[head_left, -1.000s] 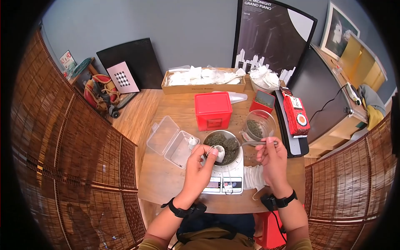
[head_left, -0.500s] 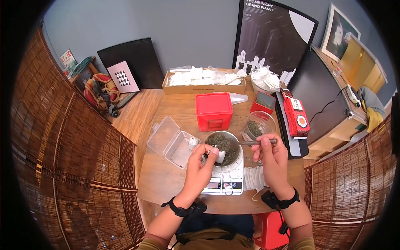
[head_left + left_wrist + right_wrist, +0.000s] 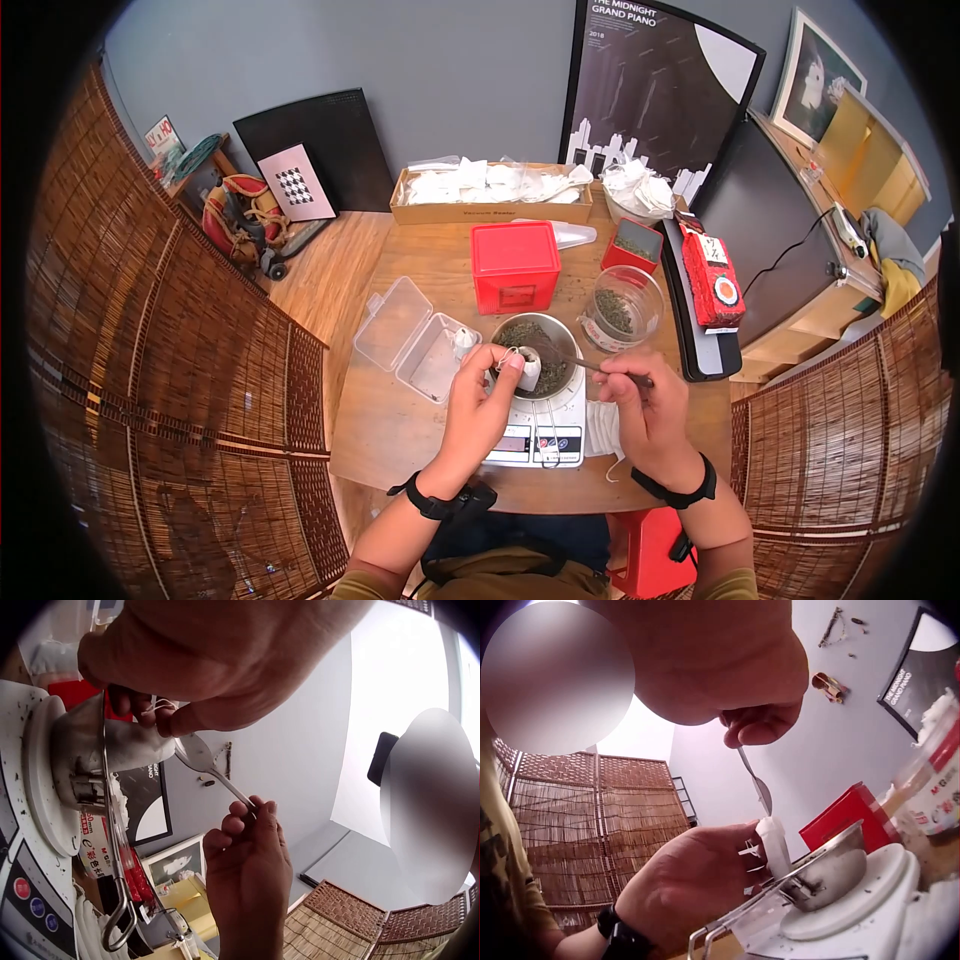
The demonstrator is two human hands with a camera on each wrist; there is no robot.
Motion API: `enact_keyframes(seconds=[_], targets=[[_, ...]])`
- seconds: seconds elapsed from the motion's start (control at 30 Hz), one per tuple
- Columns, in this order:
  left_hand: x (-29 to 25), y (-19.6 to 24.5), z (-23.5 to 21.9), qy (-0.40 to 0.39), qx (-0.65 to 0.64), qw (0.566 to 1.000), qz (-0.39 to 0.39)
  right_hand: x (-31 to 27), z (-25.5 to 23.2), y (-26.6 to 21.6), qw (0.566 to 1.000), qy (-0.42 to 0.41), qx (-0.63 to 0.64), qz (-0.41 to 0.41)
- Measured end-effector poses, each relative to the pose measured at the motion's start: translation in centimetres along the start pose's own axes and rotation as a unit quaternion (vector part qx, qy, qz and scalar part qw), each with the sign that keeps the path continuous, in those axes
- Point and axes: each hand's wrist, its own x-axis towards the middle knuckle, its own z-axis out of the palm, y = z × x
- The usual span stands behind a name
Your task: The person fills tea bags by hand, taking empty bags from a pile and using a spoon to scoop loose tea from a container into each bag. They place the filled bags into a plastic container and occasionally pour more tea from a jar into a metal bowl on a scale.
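A small white drawstring tea bag [image 3: 530, 375] is pinched between the thumb and fingers of my left hand [image 3: 480, 405], its mouth upward and strings loose. It stands over a metal bowl [image 3: 840, 874] with long wire handles, holding dark dried leaves [image 3: 530, 332]. Under the bowl is a white kitchen scale [image 3: 562, 432]. My right hand [image 3: 650, 408] grips a metal spoon [image 3: 196, 754] by its handle. In both wrist views the spoon's bowl tilts down right at the bag's mouth.
Left of the scale lies an open clear plastic box [image 3: 425, 385] with a filled tea bag [image 3: 463, 342]. A red tin [image 3: 513, 268] stands behind the bowl. To the right are a clear tub [image 3: 655, 310] of leaves and a row of white bags [image 3: 604, 428].
My right hand has lowered and turned over, swinging the spoon from above the leaves to the tea bag's mouth. My left hand and the bag stay nearly in place.
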Motion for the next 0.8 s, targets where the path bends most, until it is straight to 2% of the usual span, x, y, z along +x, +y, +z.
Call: enact_keyframes(seconds=[0.03,0.1,0.2,0.33,0.43,0.5,0.53,0.6,0.63,0.7,0.8], targets=[[-0.1,-0.3,0.0,-0.001,0.0,1.0,0.0,0.0,0.0,0.2,1.0,0.001,0.0,0.0],[-0.2,-0.9,0.1,0.06,-0.017,0.997,0.033,0.3,-0.2,0.9,0.999,0.015,-0.049,-0.007],[-0.5,0.0,-0.1,0.036,-0.008,0.998,0.045,1.0,-0.1,2.3,0.995,-0.019,-0.099,-0.006],[-0.6,-0.4,0.1,0.039,-0.019,0.997,0.067,0.7,0.7,3.9,0.994,-0.013,-0.103,-0.044],[-0.5,-0.2,0.1,0.036,-0.016,0.998,0.055,0.6,0.8,4.3,0.996,-0.026,-0.082,-0.004],[-0.5,-0.2,0.1,0.037,-0.019,0.998,0.056,0.3,0.6,4.4,0.994,-0.035,-0.047,0.087],[-0.5,-0.2,0.1,0.038,-0.019,0.998,0.056,0.1,0.6,4.5,0.994,-0.036,-0.047,0.087],[-0.5,-0.3,0.1,0.036,-0.022,0.998,0.049,-0.4,0.6,4.6,0.989,0.022,0.025,0.146],[-0.5,-0.4,0.0,0.036,-0.022,0.998,0.048,-0.3,0.6,4.7,0.989,0.022,0.025,0.147],[-0.4,-0.6,0.1,0.039,-0.015,0.998,0.039,-0.3,0.3,5.0,0.997,0.037,-0.03,0.062],[-0.2,-0.9,0.1,0.037,-0.023,0.998,0.04,-0.8,0.2,5.5,0.995,0.02,-0.038,0.087]])
